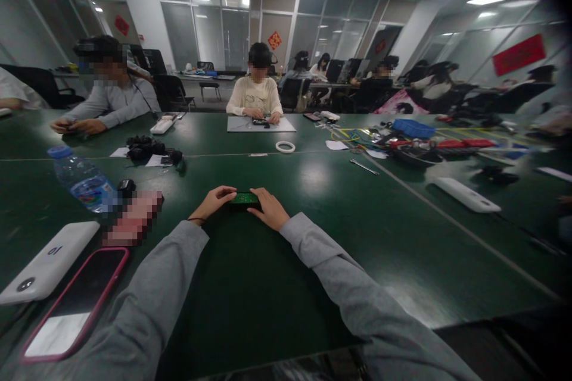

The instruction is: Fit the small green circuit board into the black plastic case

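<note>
A small green circuit board (245, 197) with a dark edge is held at the middle of the green table (250, 286). My left hand (215, 201) pinches its left end between thumb and fingers. On the other side, my right hand (268, 207) grips the right end, fingers over the top and thumb at the near side. Whether the board touches the tabletop, I cannot tell. Both my forearms reach forward in grey sleeves.
At left are a water bottle (83, 181), a white power bank (49, 262) and a pink-cased phone (78, 303). Ahead lies a white tape ring (285, 147); to the right, a wrench (364, 167), a white device (467, 194) and a blue tray (413, 128). Co-workers (254, 92) sit opposite.
</note>
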`<state>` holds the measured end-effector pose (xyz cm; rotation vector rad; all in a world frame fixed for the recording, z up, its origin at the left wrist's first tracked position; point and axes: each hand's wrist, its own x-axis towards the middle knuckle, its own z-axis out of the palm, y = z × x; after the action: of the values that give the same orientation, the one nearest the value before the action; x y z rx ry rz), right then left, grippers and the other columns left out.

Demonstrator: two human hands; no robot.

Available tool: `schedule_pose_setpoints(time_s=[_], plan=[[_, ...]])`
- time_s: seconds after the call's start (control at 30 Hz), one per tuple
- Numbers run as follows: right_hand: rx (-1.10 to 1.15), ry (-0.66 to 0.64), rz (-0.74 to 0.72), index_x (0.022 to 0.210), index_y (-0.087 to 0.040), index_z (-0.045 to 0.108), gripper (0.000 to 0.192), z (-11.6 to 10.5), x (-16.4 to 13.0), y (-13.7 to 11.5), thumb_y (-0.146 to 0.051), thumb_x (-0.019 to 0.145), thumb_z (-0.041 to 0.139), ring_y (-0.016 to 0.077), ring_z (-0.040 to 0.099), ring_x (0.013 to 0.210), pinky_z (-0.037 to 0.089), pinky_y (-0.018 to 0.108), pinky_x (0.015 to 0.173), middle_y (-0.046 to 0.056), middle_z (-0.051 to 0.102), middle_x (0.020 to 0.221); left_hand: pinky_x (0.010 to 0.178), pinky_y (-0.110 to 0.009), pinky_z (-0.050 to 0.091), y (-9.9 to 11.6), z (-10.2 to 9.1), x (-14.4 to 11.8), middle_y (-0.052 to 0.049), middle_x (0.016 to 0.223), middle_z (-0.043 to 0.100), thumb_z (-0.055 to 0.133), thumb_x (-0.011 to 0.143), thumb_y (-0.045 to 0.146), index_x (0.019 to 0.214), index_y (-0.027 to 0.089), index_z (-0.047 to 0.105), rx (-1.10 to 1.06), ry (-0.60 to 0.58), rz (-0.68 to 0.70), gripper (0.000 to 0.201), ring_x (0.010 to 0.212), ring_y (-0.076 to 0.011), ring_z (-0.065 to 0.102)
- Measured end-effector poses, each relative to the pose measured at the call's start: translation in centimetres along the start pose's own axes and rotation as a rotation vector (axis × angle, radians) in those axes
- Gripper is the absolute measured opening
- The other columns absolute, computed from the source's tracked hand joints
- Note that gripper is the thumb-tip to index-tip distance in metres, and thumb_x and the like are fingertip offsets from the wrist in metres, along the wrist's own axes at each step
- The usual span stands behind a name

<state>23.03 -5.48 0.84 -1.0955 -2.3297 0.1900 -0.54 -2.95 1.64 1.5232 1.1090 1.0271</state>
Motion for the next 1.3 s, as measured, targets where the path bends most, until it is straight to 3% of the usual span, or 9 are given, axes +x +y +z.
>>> schedule_pose_setpoints(time_s=[0.17, 0.37, 0.67, 1.03, 1.3], plan=[[-0.021, 0.023, 0.001, 0.136, -0.024, 0.034, 0.059, 0.0, 0.1, 0.1, -0.049, 0.087, 0.055, 0.0290, 0.053, 0.108, 0.048, 0.049, 0.088, 0.011, 0.049, 0.118, 0.096, -0.039, 0.042, 0.0, 0.0, 0.1, -0.008, 0.107, 0.066, 0.069, 0.072, 0.040, 0.100, 0.019, 0.068, 0.035, -0.002, 0.021, 0.035, 0.102, -0.0224, 0.059], [-0.038, 0.054, -0.007, 0.139, -0.022, 0.029, 0.065, 0.0, 0.0, 0.2, -0.046, 0.086, 0.058, 0.0280, 0.052, 0.110, 0.050, 0.047, 0.088, 0.012, 0.047, 0.122, 0.095, -0.040, 0.043, -0.1, 0.1, 0.1, -0.008, 0.107, 0.066, 0.070, 0.071, 0.042, 0.101, 0.019, 0.068, 0.008, -0.003, 0.005, 0.038, 0.100, -0.0227, 0.060], [-0.047, 0.082, 0.013, 0.119, -0.022, 0.049, 0.042, -0.3, 0.0, 0.1, -0.039, 0.084, 0.064, 0.0227, 0.054, 0.101, 0.050, 0.040, 0.087, 0.009, 0.049, 0.111, 0.094, -0.039, 0.045, -0.8, -0.1, 0.5, -0.008, 0.106, 0.067, 0.064, 0.074, 0.050, 0.104, 0.016, 0.065, 0.105, -0.014, 0.029, 0.045, 0.099, -0.0210, 0.062], [-0.051, 0.079, 0.010, 0.121, -0.023, 0.051, 0.042, -0.4, -0.2, 0.1, -0.038, 0.084, 0.064, 0.0214, 0.054, 0.098, 0.052, 0.038, 0.082, 0.009, 0.048, 0.112, 0.094, -0.039, 0.046, -0.3, -0.2, 0.3, -0.008, 0.107, 0.068, 0.057, 0.079, 0.052, 0.105, 0.016, 0.064, 0.188, -0.013, 0.050, 0.045, 0.100, -0.0211, 0.062], [0.169, 0.131, 0.093, 0.118, -0.027, 0.057, 0.039, 0.0, 0.0, 0.9, -0.041, 0.083, 0.065, 0.0192, 0.054, 0.100, 0.048, 0.036, 0.087, 0.005, 0.052, 0.108, 0.097, -0.039, 0.044, 0.0, -0.3, 0.2, -0.009, 0.113, 0.065, 0.055, 0.081, 0.051, 0.110, 0.017, 0.063, 0.119, -0.023, 0.029, 0.046, 0.108, -0.0215, 0.059]])
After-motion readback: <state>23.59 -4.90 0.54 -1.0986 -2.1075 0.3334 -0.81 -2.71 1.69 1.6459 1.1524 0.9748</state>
